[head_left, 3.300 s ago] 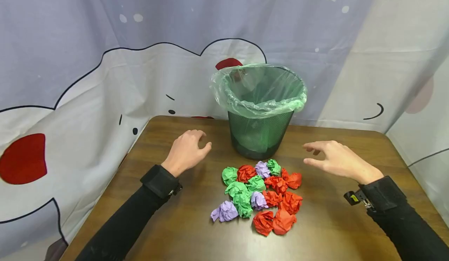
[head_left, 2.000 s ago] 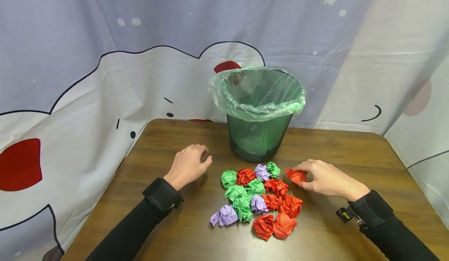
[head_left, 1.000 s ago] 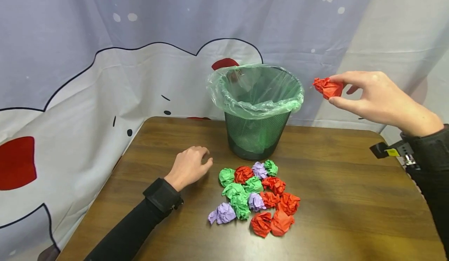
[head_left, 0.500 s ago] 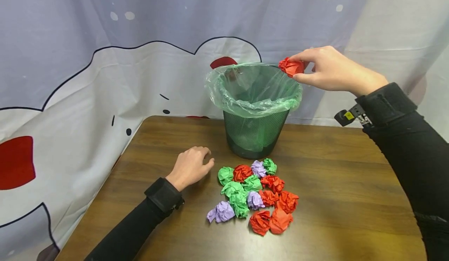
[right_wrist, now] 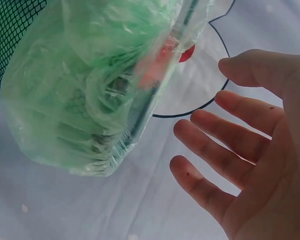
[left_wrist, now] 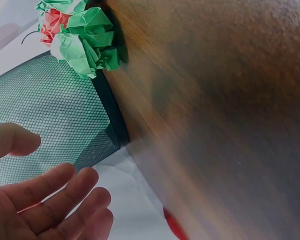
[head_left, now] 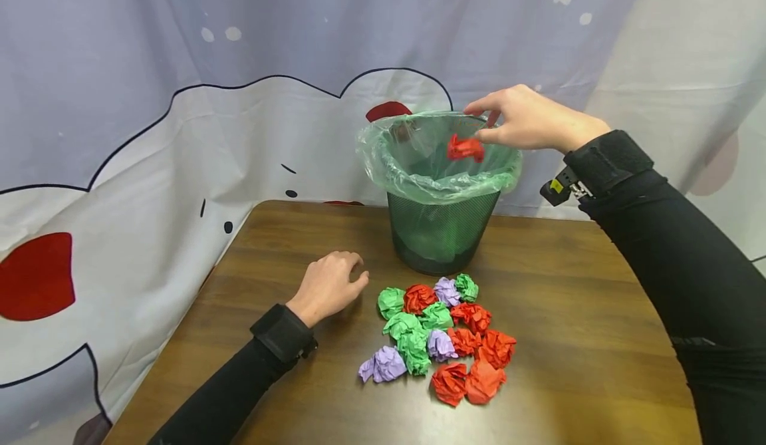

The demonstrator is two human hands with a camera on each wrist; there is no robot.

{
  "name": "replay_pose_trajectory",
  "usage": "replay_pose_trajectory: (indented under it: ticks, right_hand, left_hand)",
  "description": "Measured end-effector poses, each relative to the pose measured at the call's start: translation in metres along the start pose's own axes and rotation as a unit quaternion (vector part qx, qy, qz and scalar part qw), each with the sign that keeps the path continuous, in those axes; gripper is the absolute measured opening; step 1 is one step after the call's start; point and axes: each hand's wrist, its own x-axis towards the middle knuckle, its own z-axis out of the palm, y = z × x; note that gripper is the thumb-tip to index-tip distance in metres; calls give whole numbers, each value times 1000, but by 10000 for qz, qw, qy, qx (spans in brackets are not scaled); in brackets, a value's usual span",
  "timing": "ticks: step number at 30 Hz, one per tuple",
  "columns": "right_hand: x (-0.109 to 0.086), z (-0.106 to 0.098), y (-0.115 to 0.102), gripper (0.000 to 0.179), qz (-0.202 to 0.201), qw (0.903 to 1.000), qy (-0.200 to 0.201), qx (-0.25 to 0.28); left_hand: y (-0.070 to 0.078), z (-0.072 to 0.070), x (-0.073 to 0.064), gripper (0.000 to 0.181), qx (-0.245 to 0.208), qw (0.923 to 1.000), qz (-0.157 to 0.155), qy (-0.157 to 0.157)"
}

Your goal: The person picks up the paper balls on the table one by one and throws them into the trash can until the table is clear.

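Observation:
A crumpled red paper ball [head_left: 465, 148], blurred, is in mid-air inside the mouth of the mesh wastebasket [head_left: 439, 232], just below my right hand [head_left: 532, 120]. That hand is over the basket's right rim, thumb and fingers spread apart and holding nothing. In the right wrist view the red ball [right_wrist: 157, 65] shows through the green plastic liner [right_wrist: 65, 100], away from the fingertips. My left hand [head_left: 328, 287] is low over the table, fingers loosely bent and nothing in them. It lies left of a cluster of crumpled green, red and purple paper balls [head_left: 413, 348].
The basket stands at the back of the wooden table [head_left: 287, 392], its green liner [head_left: 443, 189] folded over the rim. The paper balls lie in front of it. A patterned curtain [head_left: 269, 19] hangs behind the table's back edge.
My right hand picked a red paper ball from the cluster's right side, lifted it, carried it left over the basket and let go. The left hand dropped slightly early on, then barely moved.

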Motion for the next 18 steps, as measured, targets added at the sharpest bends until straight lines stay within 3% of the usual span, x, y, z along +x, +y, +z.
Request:
replay_pose_trajectory:
  ticks: [5,18]
  right_hand:
    - [-6,3,2,47,32,10000,-75,31]
    - [-39,7,14,40,65,9996,266,-107]
  left_hand:
    - [1,4,-1,31,-9,10000,32,-14]
    - [-2,3,1,31,80,10000,48,31]
